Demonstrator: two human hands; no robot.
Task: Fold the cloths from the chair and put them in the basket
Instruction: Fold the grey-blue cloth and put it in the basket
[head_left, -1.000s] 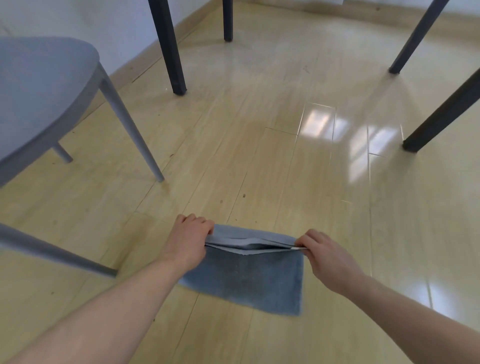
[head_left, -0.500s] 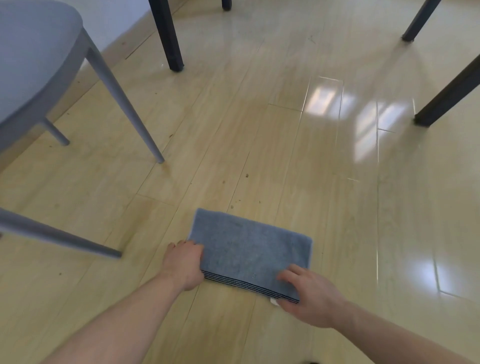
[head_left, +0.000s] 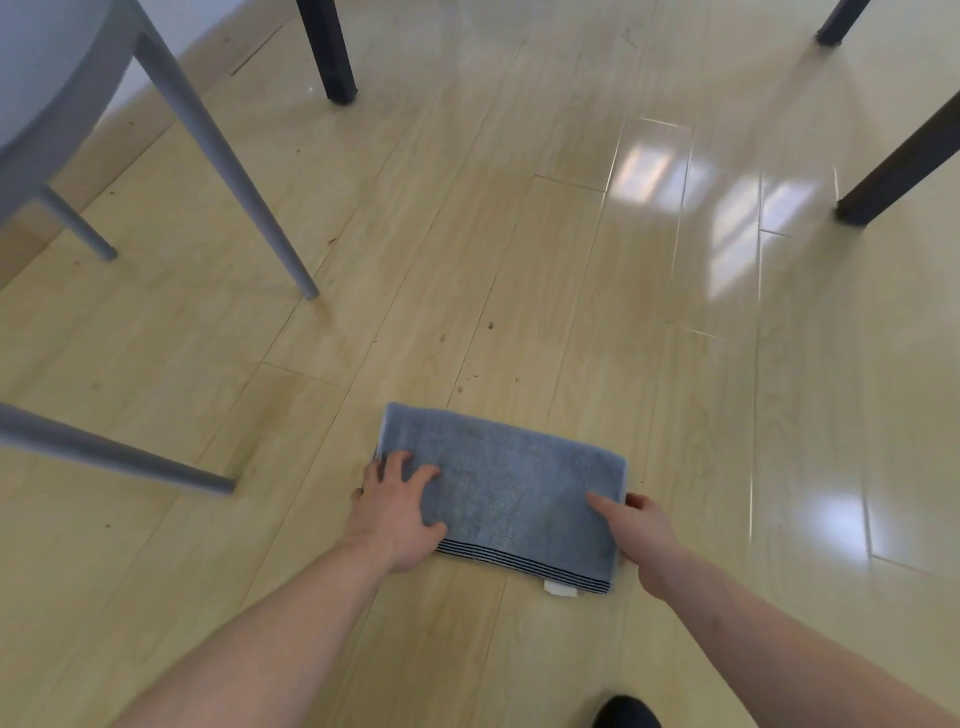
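Lying under both hands' fingers (head_left: 415, 475): cloth (head_left: 511, 491)

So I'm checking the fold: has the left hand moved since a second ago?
Yes. The left hand has come back toward the person, from the blue towel's far edge to its near left end, farther from the grey chair leg.
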